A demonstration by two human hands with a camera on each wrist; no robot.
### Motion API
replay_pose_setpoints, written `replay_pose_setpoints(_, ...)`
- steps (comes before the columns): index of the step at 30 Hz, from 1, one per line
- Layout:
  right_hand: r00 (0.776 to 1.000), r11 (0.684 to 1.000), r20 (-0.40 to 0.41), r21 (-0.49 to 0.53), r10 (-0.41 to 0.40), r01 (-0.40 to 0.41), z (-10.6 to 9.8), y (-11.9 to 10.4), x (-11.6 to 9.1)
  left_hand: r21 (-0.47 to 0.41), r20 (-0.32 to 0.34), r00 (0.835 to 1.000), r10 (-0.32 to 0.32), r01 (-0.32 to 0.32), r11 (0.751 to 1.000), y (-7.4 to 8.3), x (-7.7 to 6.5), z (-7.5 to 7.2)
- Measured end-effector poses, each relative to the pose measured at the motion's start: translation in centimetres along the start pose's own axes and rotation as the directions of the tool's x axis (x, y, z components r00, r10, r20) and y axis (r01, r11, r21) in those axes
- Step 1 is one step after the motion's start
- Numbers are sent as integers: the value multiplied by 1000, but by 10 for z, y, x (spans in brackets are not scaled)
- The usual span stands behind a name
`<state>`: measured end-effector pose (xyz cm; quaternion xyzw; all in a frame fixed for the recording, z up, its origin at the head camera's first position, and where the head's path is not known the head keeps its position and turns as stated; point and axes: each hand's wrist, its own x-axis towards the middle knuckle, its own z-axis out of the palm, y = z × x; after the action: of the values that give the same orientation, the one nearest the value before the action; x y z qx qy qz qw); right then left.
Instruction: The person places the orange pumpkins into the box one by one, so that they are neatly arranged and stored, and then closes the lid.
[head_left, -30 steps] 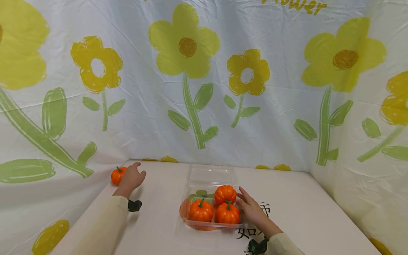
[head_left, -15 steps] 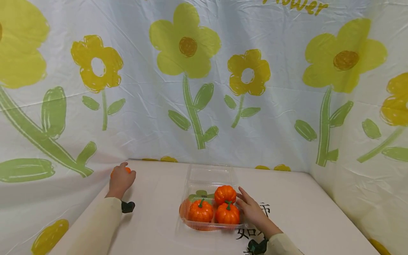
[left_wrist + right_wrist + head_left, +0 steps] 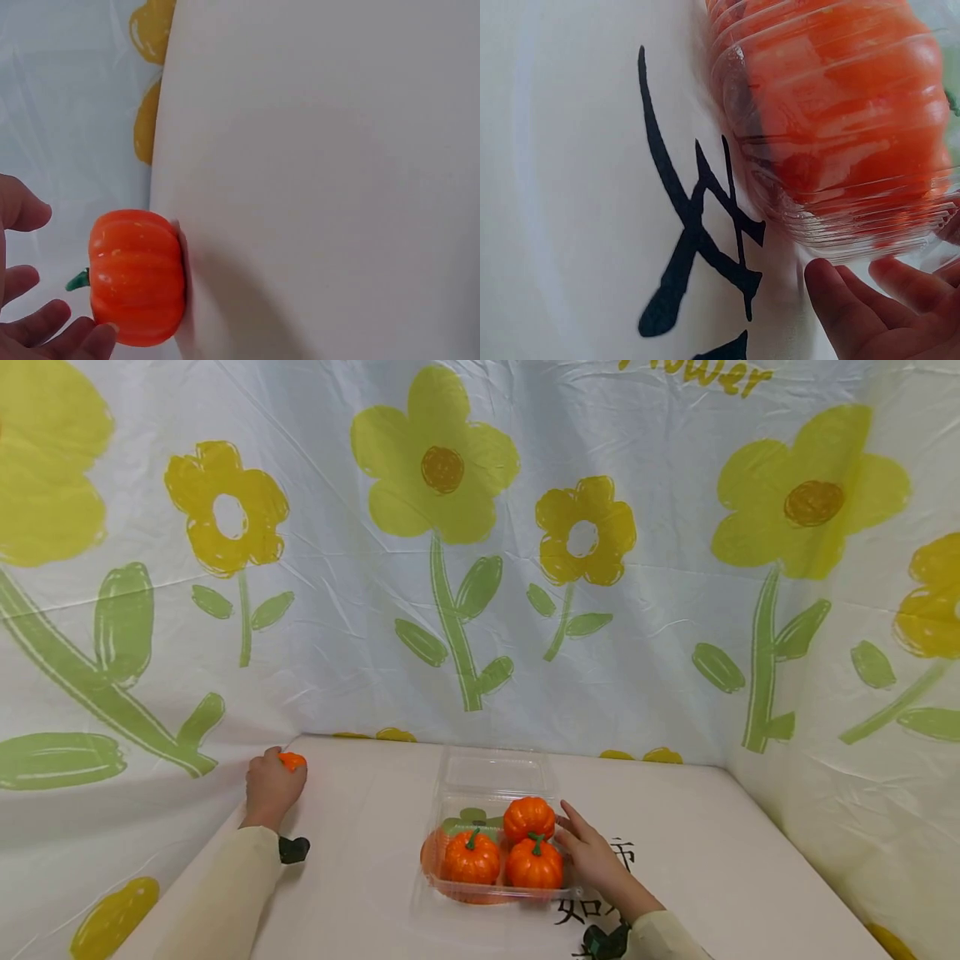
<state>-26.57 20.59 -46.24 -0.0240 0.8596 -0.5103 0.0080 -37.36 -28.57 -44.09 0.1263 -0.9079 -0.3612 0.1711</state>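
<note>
At the far left of the table, my left hand (image 3: 273,789) is at a small orange pumpkin (image 3: 137,277) with a green stem. In the left wrist view the thumb stands apart from it, while a fingertip at the bottom appears to touch its side. The head view hides most of this pumpkin behind the hand. My right hand (image 3: 592,860) lies with loose fingers along the right side of a clear plastic clamshell box (image 3: 840,232). Inside the box sit three more pumpkins: front left (image 3: 471,860), front right pumpkin (image 3: 535,866) and back right pumpkin (image 3: 529,818).
The box's clear lid (image 3: 495,771) lies folded back behind it. Black characters (image 3: 581,908) and an orange and green print mark the white table (image 3: 360,843). A flower-printed curtain (image 3: 337,635) borders the table at the back and sides.
My left hand has moved left and toward me, in front of the far-left pumpkin, which now shows past the hand's right side. The right hand and the box have stayed put.
</note>
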Motion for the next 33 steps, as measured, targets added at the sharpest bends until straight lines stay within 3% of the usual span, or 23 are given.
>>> replay_pose_setpoints(11, 1000, 1000, -3, 6, 6, -6, -1, -3, 0, 13, -75, 997, -19, 20, 1000, -14, 2, 1)
replay_pose_setpoints(24, 1000, 999, -1, 34, -5, 5, 1, 0, 0, -38, 6, 996, -86, 86, 996, -21, 6, 0)
replay_pose_setpoints(33, 1000, 999, 1, 38, 8, -8, 1, 0, 0, -22, 81, 990, -115, 117, 993, -26, 7, 2)
